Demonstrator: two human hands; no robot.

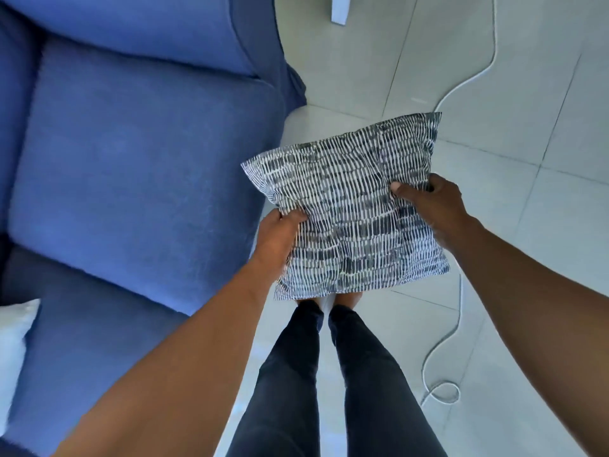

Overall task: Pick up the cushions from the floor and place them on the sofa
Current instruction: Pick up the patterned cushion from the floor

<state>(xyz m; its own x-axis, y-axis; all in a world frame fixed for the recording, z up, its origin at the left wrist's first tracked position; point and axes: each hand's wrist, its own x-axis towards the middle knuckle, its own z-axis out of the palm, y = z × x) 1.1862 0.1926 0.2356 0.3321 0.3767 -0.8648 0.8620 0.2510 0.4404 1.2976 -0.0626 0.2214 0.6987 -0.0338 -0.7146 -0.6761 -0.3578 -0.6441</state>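
A square cushion (349, 206) with a black-and-white dashed pattern hangs in the air above the tiled floor, just right of the blue sofa (138, 166). My left hand (276, 239) pinches its left edge. My right hand (428, 206) grips its right side, thumb on top. The cushion hides my feet. A white cushion (14, 344) lies on the sofa seat at the lower left edge of the view.
A white cable (458, 311) snakes over the pale floor tiles (527, 225) to my right and loops near my legs (329, 384). A white furniture leg (341, 9) stands at the top. The sofa's seat cushions fill the left half.
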